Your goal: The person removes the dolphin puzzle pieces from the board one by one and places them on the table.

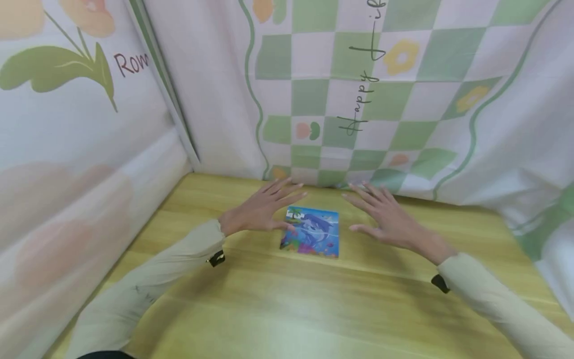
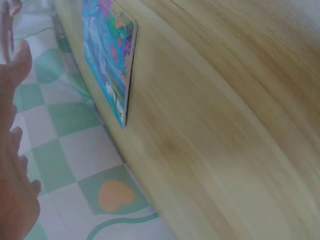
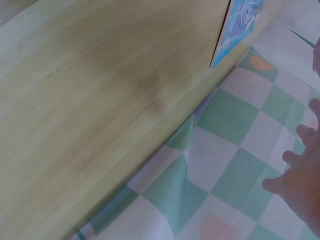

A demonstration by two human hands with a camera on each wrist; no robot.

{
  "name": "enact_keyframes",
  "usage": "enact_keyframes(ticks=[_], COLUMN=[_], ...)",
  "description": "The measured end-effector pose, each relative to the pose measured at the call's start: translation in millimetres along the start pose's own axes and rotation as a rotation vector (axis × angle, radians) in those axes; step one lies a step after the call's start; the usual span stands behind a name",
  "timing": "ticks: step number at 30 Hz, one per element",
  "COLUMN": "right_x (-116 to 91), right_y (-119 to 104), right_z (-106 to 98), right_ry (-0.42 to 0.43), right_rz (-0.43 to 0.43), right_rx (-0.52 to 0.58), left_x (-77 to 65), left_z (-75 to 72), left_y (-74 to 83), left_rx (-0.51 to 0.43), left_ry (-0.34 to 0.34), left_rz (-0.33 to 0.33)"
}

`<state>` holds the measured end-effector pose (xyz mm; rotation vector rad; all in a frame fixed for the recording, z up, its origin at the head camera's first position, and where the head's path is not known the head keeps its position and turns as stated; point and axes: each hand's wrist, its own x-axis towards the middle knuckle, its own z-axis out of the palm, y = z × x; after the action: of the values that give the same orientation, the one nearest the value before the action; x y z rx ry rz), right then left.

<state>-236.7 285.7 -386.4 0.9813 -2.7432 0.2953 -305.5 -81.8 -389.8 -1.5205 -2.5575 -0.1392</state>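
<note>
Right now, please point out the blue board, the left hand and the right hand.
Blue board (image 1: pixel 312 232), head view: its printed face.
Left hand (image 1: pixel 259 209), head view: its back.
Right hand (image 1: pixel 392 222), head view: its back.

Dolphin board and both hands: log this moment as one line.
dolphin board: flat on table | left hand: spread, holding nothing | right hand: spread, holding nothing

In the head view, the brightly lit table (image 1: pixel 300 314) is marked by pale glare; soft shadows are cast beside the sleeves (image 1: pixel 170 264). In the left wrist view, the card (image 2: pixel 106 55) is blurred.
</note>
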Motion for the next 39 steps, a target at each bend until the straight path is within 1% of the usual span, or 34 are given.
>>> enact_keyframes(ticks=[7, 9, 15, 17, 19, 24, 27, 30, 33, 35, 37, 39], right_x=[0, 0, 5, 10, 15, 28, 35, 41, 47, 51, 55, 58], right_y=[3, 2, -5, -8, -9, -13, -16, -21, -25, -27, -29, -30], right_z=[4, 6, 11, 13, 15, 22, 27, 31, 35, 39, 43, 47], right_ry=[-0.014, -0.008, 0.002, 0.007, 0.012, -0.003, -0.006, 0.006, -0.001, -0.02, -0.047, -0.075], right_rz=[0.024, 0.037, 0.079, 0.075, 0.062, 0.049, 0.047, 0.045, 0.058, 0.073, 0.094, 0.111], right_rx=[0.002, 0.008, 0.084, 0.1, 0.1, 0.096, 0.105, 0.128, 0.162, 0.185, 0.217, 0.255], left_x=[1.2, 2.2, 0.6, 0.1, 1.0, 5.6, 7.4, 9.0, 10.7, 11.7, 12.4, 12.8], left_z=[8.7, 10.4, 14.3, 15.3, 16.0, 19.2, 23.1, 27.3, 30.3, 31.6, 31.7, 30.9], left_y=[0.9, 0.9, -0.3, -1.3, -2.5, -4.6, -5.1, -5.0, -4.3, -3.5, -2.4, -0.9], left_rx=[-0.026, -0.035, -0.152, -0.181, -0.197, -0.223, -0.227, -0.263, -0.339, -0.411, -0.513, -0.631], left_ry=[-0.037, -0.033, -0.037, -0.04, -0.031, -0.019, -0.019, -0.013, 0.007, 0.025, 0.041, 0.037], left_rz=[-0.009, -0.016, -0.1, -0.127, -0.138, -0.141, -0.132, -0.13, -0.157, -0.198, -0.253, -0.322])
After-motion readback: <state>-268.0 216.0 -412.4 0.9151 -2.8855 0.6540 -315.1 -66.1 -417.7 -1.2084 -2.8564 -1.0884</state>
